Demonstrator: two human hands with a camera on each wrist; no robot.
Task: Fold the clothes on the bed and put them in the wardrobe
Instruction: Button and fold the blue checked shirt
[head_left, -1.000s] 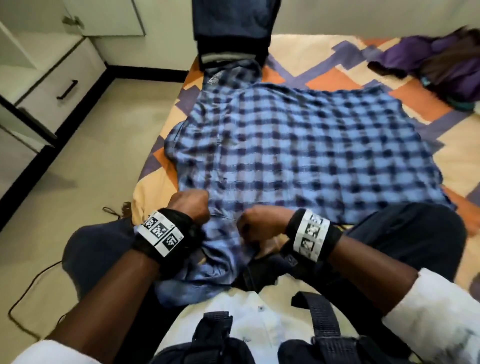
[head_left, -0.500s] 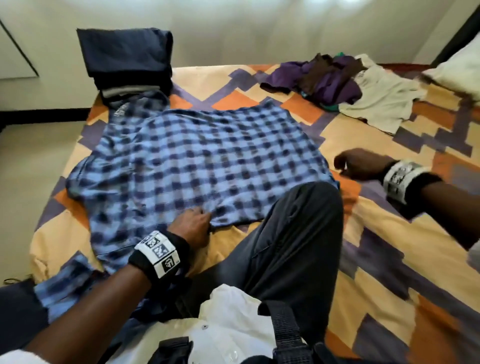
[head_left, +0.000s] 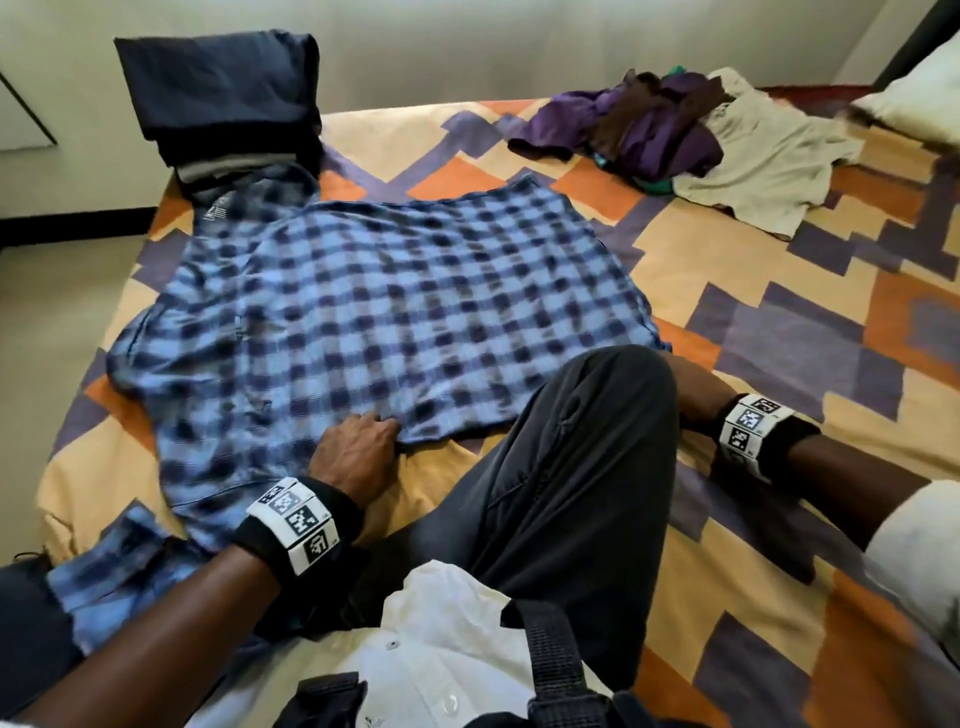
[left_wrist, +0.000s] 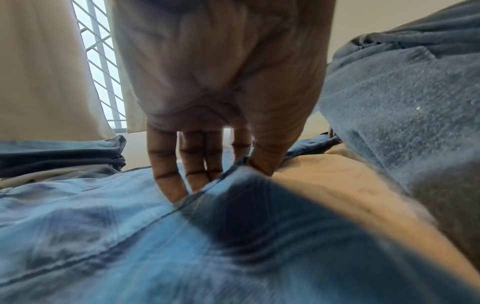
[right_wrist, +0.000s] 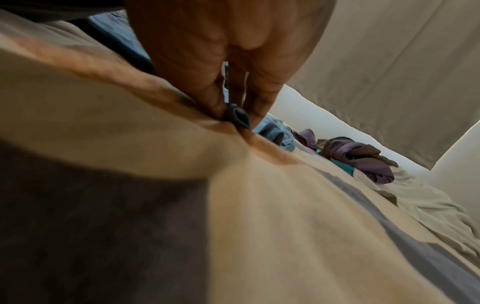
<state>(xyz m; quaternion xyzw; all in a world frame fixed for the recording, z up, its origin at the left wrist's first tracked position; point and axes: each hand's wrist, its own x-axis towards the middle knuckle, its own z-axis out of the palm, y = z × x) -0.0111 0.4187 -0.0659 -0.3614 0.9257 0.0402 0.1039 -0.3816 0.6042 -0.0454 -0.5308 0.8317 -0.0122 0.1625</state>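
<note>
A blue plaid shirt (head_left: 395, 312) lies spread flat on the patterned bed sheet (head_left: 779, 322). My left hand (head_left: 363, 447) is at the shirt's near hem. In the left wrist view this hand (left_wrist: 226, 181) pinches a raised fold of the hem between thumb and fingers (left_wrist: 168, 181). My right hand (head_left: 693, 392) reaches behind my bent knee to the shirt's right corner and is mostly hidden in the head view. In the right wrist view the right hand (right_wrist: 235, 117) pinches a small dark bit of the shirt's edge (right_wrist: 240, 119) against the sheet.
My knee in dark trousers (head_left: 571, 467) rests on the bed between my hands. A folded stack of dark clothes (head_left: 228, 104) sits at the far left corner. Loose purple and brown clothes (head_left: 639, 130), a cream garment (head_left: 769, 161) and a pillow (head_left: 914, 98) lie at the far right.
My right hand has left the spot beside the left hand and swung right, then down behind my knee onto the shirt's corner. The left hand stays at the hem. The shirt lies flatter.
</note>
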